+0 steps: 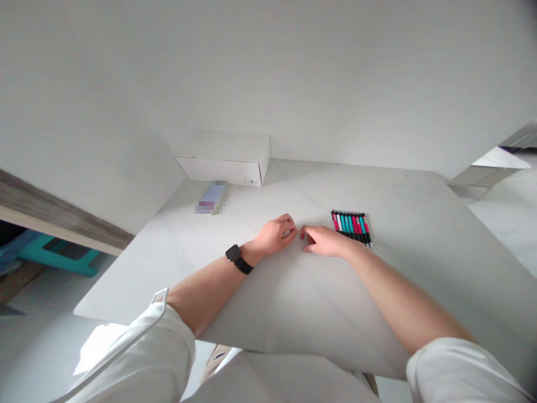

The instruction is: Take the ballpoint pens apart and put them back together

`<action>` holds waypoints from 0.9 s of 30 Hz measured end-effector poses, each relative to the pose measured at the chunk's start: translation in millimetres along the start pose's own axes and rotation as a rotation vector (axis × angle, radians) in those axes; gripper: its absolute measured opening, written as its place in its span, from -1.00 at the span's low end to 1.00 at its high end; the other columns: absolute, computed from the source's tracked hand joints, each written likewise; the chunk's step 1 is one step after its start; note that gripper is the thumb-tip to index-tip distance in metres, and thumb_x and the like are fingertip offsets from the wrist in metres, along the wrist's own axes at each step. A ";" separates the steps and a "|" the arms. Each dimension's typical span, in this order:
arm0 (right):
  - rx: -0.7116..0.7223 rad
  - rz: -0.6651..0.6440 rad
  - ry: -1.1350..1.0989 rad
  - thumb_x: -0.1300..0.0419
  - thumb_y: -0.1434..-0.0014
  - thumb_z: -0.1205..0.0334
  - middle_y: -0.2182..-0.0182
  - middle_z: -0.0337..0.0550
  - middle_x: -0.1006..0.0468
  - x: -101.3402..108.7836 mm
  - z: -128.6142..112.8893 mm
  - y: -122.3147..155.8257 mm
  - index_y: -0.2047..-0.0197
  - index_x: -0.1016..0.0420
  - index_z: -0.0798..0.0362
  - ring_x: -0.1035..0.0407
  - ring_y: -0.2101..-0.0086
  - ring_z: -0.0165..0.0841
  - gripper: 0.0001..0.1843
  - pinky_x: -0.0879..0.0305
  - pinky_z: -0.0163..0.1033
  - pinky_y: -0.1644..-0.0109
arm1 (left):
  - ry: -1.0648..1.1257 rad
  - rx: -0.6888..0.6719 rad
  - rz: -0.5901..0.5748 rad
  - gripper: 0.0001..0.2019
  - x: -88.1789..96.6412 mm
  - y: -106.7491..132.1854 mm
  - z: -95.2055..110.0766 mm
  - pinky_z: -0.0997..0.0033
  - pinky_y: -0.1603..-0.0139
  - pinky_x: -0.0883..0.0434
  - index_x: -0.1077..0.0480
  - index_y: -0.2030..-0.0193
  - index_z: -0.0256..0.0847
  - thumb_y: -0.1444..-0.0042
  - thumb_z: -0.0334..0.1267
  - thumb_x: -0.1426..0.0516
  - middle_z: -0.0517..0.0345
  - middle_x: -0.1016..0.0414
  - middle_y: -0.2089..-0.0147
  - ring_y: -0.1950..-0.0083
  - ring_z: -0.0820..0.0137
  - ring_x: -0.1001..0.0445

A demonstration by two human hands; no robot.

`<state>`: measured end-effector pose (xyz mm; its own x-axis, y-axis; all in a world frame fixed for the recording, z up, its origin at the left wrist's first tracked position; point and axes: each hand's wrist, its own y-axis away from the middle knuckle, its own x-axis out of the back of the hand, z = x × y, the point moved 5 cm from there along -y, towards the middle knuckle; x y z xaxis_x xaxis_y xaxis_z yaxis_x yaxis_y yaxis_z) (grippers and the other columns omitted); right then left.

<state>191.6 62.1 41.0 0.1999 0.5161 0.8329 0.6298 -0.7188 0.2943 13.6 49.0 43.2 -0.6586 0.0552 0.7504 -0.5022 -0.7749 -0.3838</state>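
Observation:
My left hand [276, 234] is over the middle of the white table, its fingers curled towards the thumb in a loose pinch. Whatever may be between those fingertips is too small to make out. Facing it, a narrow gap away, my right hand [325, 240] has bent fingers, with thumb and forefinger apart and nothing seen between them. Just beyond my right wrist lies a tight row of pens [352, 224] side by side, in red, teal and white with black ends. My forearm and hand cover the lower ends of some. A black watch [239, 258] is on my left wrist.
A white box [222, 168] stands at the table's back left against the wall. In front of it lies a blurred-out small packet [211, 198]. The white table [403, 212] reaches the wall behind. A teal stool [59, 254] is on the floor at left.

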 end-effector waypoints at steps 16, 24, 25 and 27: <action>-0.009 0.011 -0.005 -0.37 -0.20 0.14 0.25 -0.18 -0.63 -1.0 2.0 -1.0 -0.05 -0.48 -0.05 -0.48 0.28 -0.26 -0.64 -0.19 -0.27 0.26 | 0.011 -0.003 -0.005 -0.77 0.0 0.1 -0.6 0.41 0.15 -0.39 -0.51 0.20 -0.20 -0.44 -0.22 -0.07 0.02 -0.48 0.07 0.20 0.42 -0.46; 0.009 0.020 -0.018 -0.36 -0.20 0.14 0.29 -0.21 -0.60 -0.7 1.9 -0.5 -0.03 -0.47 -0.05 -0.46 0.30 -0.28 -0.65 -0.16 -0.27 0.29 | 0.024 -0.002 0.001 -0.74 0.6 -0.4 -0.6 0.42 0.18 -0.39 -0.48 0.21 -0.21 -0.47 -0.20 -0.04 0.01 -0.47 0.08 0.21 0.43 -0.45; 0.010 0.020 -0.019 -0.37 -0.20 0.14 0.30 -0.21 -0.60 -0.8 1.7 -0.3 -0.03 -0.47 -0.05 -0.46 0.31 -0.28 -0.65 -0.16 -0.28 0.29 | 0.024 -0.003 0.001 -0.74 0.8 -0.5 -0.4 0.42 0.19 -0.38 -0.47 0.21 -0.22 -0.47 -0.20 -0.04 0.02 -0.47 0.08 0.21 0.44 -0.44; 0.010 0.020 -0.022 -0.36 -0.20 0.13 0.29 -0.21 -0.60 -1.2 1.5 -0.1 -0.04 -0.47 -0.05 -0.46 0.31 -0.29 -0.65 -0.16 -0.28 0.29 | 0.022 -0.004 0.003 -0.74 1.2 -0.6 -0.2 0.43 0.20 -0.36 -0.46 0.22 -0.22 -0.47 -0.19 -0.04 0.03 -0.46 0.08 0.22 0.45 -0.43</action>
<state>192.4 62.3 39.2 0.2287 0.5122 0.8279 0.6332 -0.7242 0.2731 13.0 49.6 44.1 -0.6727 0.0668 0.7369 -0.5024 -0.7724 -0.3885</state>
